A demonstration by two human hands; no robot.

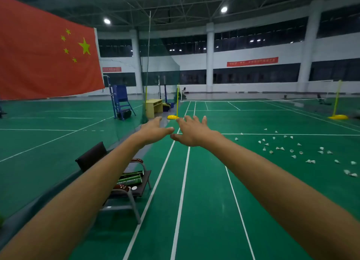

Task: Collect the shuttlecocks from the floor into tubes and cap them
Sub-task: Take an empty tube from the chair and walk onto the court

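Note:
Both my arms stretch straight out in front of me. My left hand (154, 130) and my right hand (191, 132) are held side by side in mid-air, fingers spread, holding nothing. Several white shuttlecocks (292, 150) lie scattered on the green court floor to the right, well away from both hands. Dark green shuttlecock tubes (131, 177) lie on the seat of a chair (124, 195) at lower left, partly hidden behind my left forearm.
A dark net curtain (144, 96) runs along the left past the chair. Yellow net posts with round bases (174, 117) (338, 117) stand ahead. A blue umpire chair (120, 101) and a yellow wooden bench (154, 107) stand farther back. White court lines cross the floor.

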